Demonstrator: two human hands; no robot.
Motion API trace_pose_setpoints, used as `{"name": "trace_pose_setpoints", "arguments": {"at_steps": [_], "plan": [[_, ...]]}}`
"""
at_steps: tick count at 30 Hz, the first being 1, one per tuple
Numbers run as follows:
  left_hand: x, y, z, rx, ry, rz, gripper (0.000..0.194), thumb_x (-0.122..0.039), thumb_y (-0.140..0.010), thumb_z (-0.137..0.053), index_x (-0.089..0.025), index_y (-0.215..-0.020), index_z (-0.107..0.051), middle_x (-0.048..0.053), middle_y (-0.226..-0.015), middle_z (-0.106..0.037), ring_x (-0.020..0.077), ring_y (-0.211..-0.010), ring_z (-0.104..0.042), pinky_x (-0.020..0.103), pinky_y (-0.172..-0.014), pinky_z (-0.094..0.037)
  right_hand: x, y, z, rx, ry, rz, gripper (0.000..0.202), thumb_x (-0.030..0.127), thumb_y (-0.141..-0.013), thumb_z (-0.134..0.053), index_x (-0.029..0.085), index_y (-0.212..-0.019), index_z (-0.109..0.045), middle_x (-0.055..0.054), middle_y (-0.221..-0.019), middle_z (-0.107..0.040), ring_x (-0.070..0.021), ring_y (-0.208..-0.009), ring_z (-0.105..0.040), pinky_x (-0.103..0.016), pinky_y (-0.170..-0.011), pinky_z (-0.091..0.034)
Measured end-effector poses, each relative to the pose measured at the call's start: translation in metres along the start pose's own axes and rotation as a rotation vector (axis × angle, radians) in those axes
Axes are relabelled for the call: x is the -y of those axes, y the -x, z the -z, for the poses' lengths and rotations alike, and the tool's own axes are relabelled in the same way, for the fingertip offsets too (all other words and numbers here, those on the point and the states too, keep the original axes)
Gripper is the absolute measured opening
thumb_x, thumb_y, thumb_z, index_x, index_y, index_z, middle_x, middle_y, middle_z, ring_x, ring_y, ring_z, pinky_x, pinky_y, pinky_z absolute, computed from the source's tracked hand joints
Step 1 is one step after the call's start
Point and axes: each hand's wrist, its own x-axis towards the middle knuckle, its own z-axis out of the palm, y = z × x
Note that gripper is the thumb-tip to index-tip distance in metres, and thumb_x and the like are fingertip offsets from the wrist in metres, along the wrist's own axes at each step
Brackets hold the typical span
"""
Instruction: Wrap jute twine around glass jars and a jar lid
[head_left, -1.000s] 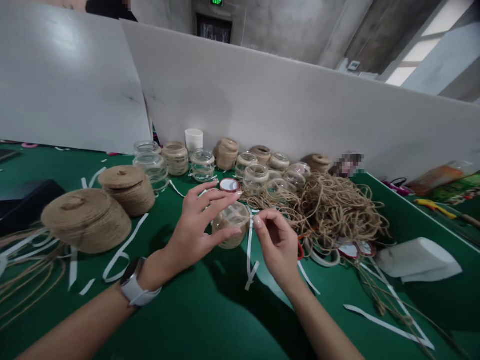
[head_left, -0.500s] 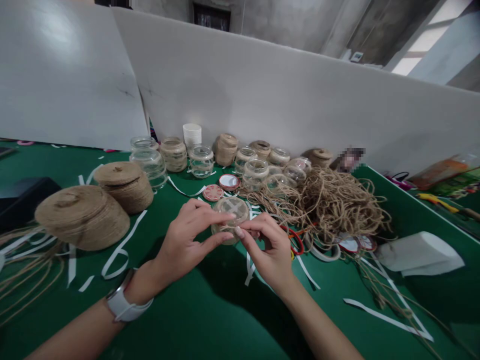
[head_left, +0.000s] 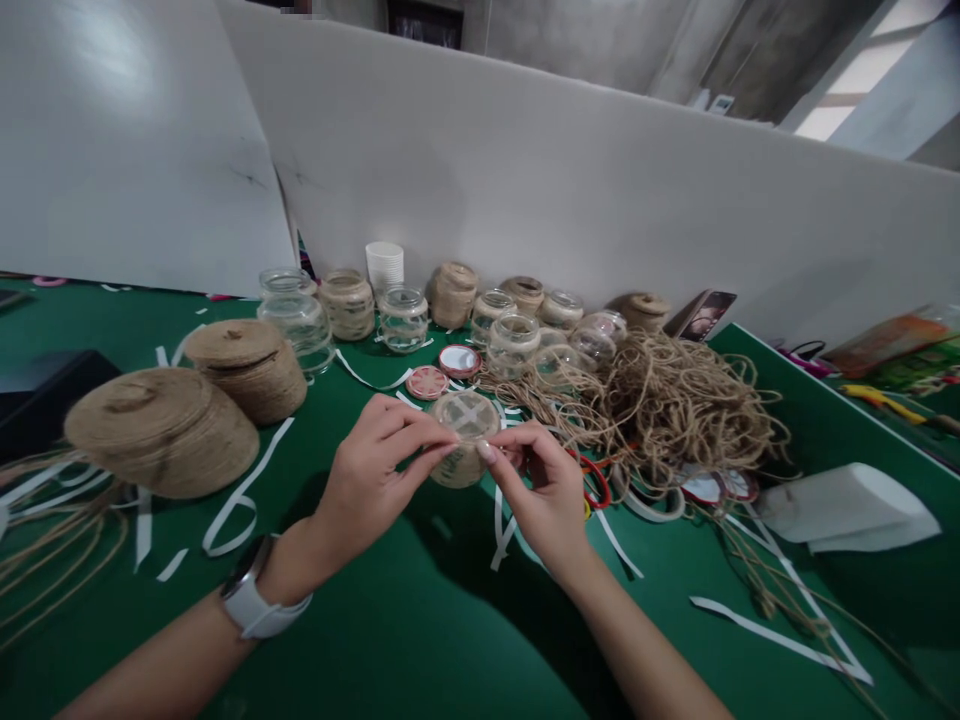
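Observation:
A small glass jar point(head_left: 466, 412) stands upside down on the green table, with an X of pale tape across its base. Over its near side, a short, thin strand that looks like jute twine point(head_left: 471, 441) spans between my fingertips. My left hand point(head_left: 386, 455) pinches one end between thumb and index finger at the jar's left edge. From the right, my right hand point(head_left: 544, 490) pinches the other end with thumb and index finger. My fingers partly hide the jar's side. Beside my right hand lie red-handled scissors point(head_left: 596, 484).
Two twine-wrapped lidded jars point(head_left: 161, 435) stand at left. Behind are several glass jars point(head_left: 512, 347), stacked white cups point(head_left: 385, 266) and jar lids point(head_left: 427, 382). A tangled twine heap point(head_left: 682, 405), a tape roll point(head_left: 652, 502), a white roll point(head_left: 847, 505) and a phone point(head_left: 703, 315) are at right.
My left fingers have moved off the jar's base to its near edge and closed into a pinch. My right hand stays pinched at nearly the same spot.

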Motion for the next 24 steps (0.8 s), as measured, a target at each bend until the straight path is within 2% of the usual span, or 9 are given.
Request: {"name": "trace_pose_setpoints", "arguments": {"at_steps": [5, 13, 18, 24], "plan": [[0.0008, -0.0005, -0.0019, 0.016, -0.101, 0.015, 0.009, -0.022, -0.089, -0.062, -0.025, -0.089, -0.071, 0.003, -0.081, -0.066, 0.0195, -0.082, -0.056, 0.034, -0.074, -0.050, -0.0023, -0.0012, -0.0032, -0.009, -0.130, -0.164, 0.016, 0.036, -0.084, -0.066, 0.020, -0.080, -0.065, 0.001, -0.069, -0.057, -0.0108, -0.061, -0.048, -0.024, -0.054, -0.040], [0.0041, 0.0008, -0.0025, -0.009, -0.105, -0.013, 0.005, -0.023, -0.087, -0.067, -0.025, -0.090, -0.070, 0.002, -0.081, -0.066, 0.0188, -0.083, -0.057, 0.034, -0.074, -0.050, -0.0046, -0.0002, -0.0018, 0.000, -0.111, -0.163, 0.016, 0.035, -0.084, -0.066, 0.020, -0.080, -0.066, 0.001, -0.068, -0.055, -0.0109, -0.061, -0.047, -0.023, -0.055, -0.040], [0.0041, -0.0001, -0.0030, -0.001, 0.015, 0.112, 0.002, -0.025, -0.084, -0.070, -0.023, -0.085, -0.069, 0.001, -0.080, -0.067, 0.0185, -0.084, -0.058, 0.035, -0.076, -0.050, -0.0038, -0.0003, -0.0008, 0.004, -0.105, -0.163, 0.014, 0.034, -0.084, -0.066, 0.021, -0.080, -0.066, 0.001, -0.069, -0.054, -0.0108, -0.062, -0.048, -0.024, -0.055, -0.040], [0.0074, -0.0015, -0.0030, 0.064, 0.196, 0.317, 0.009, -0.028, -0.082, -0.070, -0.021, -0.079, -0.065, 0.000, -0.079, -0.065, 0.0181, -0.081, -0.061, 0.034, -0.075, -0.050, -0.0002, -0.0014, -0.0006, 0.008, -0.077, -0.146, 0.013, 0.033, -0.084, -0.066, 0.021, -0.079, -0.066, 0.002, -0.067, -0.054, -0.0112, -0.061, -0.048, -0.024, -0.056, -0.041]]}}
